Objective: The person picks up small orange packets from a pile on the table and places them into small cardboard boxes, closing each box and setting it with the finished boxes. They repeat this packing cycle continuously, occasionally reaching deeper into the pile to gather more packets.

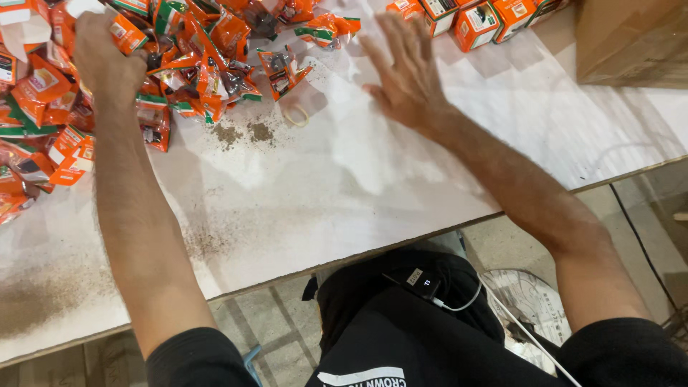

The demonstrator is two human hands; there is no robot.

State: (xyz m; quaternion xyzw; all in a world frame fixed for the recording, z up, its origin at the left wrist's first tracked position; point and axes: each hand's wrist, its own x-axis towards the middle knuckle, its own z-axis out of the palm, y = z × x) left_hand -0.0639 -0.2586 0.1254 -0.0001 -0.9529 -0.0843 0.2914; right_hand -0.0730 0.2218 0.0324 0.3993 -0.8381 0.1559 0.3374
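Note:
A heap of small orange, green and white sachets (193, 57) covers the far left of the white table (344, 179). My left hand (104, 54) is closed on an orange sachet (127, 34) at the top of the heap. My right hand (403, 72) hovers flat over the table with its fingers spread and nothing in it, just short of a row of small orange boxes (476, 21). One sachet (281, 70) lies apart at the edge of the heap. A rubber band (295, 115) lies on the table beside it.
A brown cardboard box (631, 39) stands at the far right. Dark powder (244, 132) is spilled near the heap and along the front left. The table edge runs diagonally before my body; a cable and a fan grille (527, 301) lie below.

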